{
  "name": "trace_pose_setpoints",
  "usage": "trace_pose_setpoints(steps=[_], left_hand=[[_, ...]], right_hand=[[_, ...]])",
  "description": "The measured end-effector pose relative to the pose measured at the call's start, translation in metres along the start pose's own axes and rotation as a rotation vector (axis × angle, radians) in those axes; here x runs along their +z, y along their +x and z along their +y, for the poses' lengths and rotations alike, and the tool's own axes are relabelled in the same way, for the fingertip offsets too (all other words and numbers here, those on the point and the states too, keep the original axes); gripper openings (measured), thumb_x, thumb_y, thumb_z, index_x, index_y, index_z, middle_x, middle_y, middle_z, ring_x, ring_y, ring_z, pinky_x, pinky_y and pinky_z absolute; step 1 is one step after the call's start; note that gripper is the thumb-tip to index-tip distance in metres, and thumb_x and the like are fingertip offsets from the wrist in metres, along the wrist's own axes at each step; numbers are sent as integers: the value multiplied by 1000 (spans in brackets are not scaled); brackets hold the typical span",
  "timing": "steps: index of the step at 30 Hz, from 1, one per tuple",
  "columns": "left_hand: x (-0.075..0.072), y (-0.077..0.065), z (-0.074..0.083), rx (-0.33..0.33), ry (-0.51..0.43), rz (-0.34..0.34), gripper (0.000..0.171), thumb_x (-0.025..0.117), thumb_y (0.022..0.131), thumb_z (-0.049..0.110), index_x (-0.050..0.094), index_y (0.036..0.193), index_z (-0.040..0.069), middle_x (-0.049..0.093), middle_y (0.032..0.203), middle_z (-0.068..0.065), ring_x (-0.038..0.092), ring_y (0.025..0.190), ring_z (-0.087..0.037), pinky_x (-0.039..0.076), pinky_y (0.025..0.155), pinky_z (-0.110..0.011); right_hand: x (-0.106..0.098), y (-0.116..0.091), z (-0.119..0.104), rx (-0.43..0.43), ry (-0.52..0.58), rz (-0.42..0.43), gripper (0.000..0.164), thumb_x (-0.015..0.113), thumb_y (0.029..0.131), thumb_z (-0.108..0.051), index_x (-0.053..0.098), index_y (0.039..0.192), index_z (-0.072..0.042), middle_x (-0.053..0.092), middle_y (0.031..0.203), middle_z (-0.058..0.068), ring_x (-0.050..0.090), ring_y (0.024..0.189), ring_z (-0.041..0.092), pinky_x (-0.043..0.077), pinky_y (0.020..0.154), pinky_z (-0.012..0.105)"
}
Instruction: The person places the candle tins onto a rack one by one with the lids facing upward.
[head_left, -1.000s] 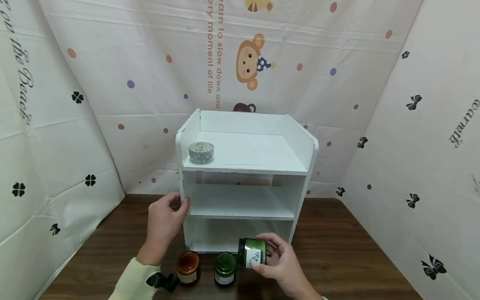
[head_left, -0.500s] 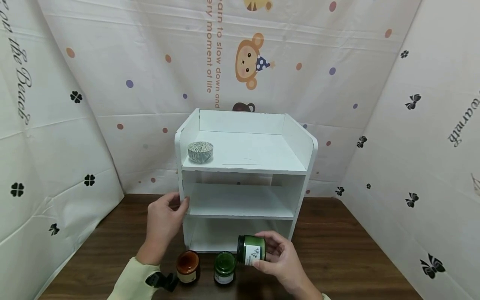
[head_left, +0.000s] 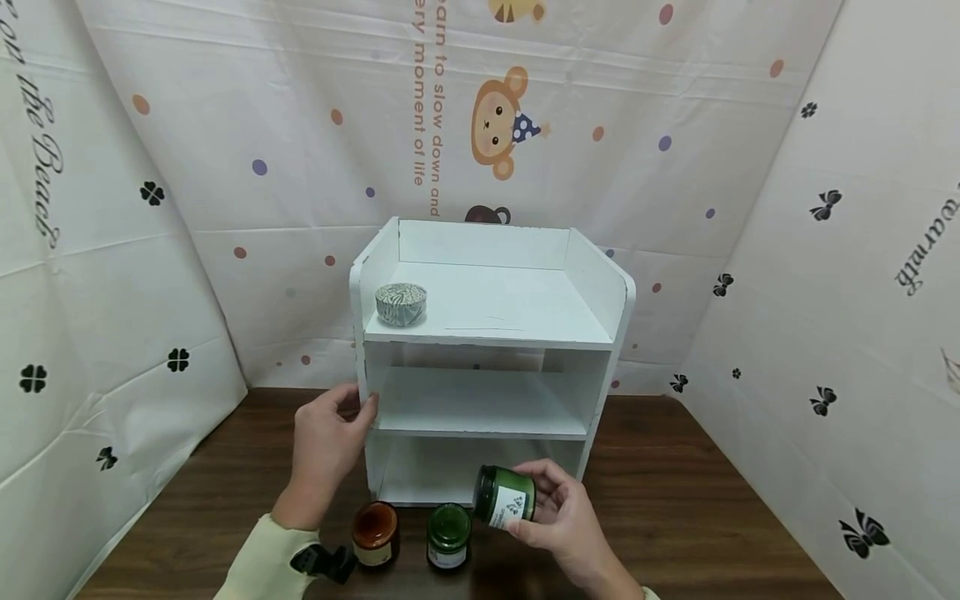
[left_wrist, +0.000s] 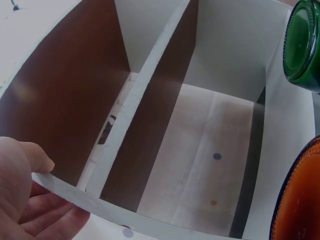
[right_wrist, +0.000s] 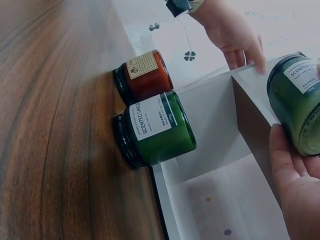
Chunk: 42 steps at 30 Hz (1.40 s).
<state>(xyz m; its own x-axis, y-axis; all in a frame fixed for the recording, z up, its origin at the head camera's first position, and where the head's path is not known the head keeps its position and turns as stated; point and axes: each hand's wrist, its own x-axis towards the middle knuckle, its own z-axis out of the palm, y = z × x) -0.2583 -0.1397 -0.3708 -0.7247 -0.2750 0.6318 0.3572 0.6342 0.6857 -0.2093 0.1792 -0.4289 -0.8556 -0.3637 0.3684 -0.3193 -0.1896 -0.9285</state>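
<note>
My left hand (head_left: 330, 433) grips the left side panel of a small white shelf unit (head_left: 495, 342), thumb inside the edge and fingers outside, as the left wrist view shows. With fingers and thumb, my right hand (head_left: 562, 521) holds a green scented candle jar (head_left: 510, 498) in front of the bottom compartment. That jar lies tipped on its side, dark lid facing left and pale label showing. Left of it, another green scented candle jar (right_wrist: 165, 130) stands lid down on the wooden table. Beside that one is an amber candle jar (right_wrist: 150, 75), also lid down.
A round patterned tin (head_left: 401, 305) sits at the left of the shelf unit's top. The unit stands on a dark wooden table (head_left: 675, 492). Printed white cloth (head_left: 300, 125) hangs behind and along both sides.
My right hand has risen slightly, and the green jar in it has tilted so its lid end points a little upward. My left hand stays on the side panel.
</note>
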Motion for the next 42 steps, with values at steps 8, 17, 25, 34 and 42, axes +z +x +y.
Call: trace_pose_setpoints(steps=[8,17,25,34,42], left_hand=[[0,0,0,-10,9,-15,17,75,92,16,78,101,2,79,95,-17,77,83,-30,64,71,-48],[-1,0,1,-24,13,-25,18,75,92,17,78,103,3,79,97,-18,77,85,-31,64,74,-49],[-1,0,1,-25,15,-32,19,75,93,17,78,104,2,79,98,-18,77,85,-31,64,73,-48],[-1,0,0,-14,10,-23,18,75,92,16,78,103,2,79,98,-18,77,85,-31,64,73,-48],[-1,0,0,-15,5,-22,20,75,92,16,78,105,2,79,99,-19,78,86,-32,64,73,-48]], right_hand=[[1,1,1,4,56,3,51,78,76,7,54,121,1,67,115,5,67,100,14,61,84,28],[0,2,3,-76,141,-57,51,76,77,8,53,121,-6,66,122,2,66,106,12,59,85,23],[1,1,2,-41,117,-64,62,75,81,5,49,136,2,63,128,4,64,111,12,59,86,24],[1,1,-2,13,82,-30,54,78,82,4,59,132,-1,66,123,3,63,104,11,59,85,22],[-1,2,-3,-15,-2,-8,54,79,80,1,58,130,7,69,117,2,63,100,9,58,83,21]])
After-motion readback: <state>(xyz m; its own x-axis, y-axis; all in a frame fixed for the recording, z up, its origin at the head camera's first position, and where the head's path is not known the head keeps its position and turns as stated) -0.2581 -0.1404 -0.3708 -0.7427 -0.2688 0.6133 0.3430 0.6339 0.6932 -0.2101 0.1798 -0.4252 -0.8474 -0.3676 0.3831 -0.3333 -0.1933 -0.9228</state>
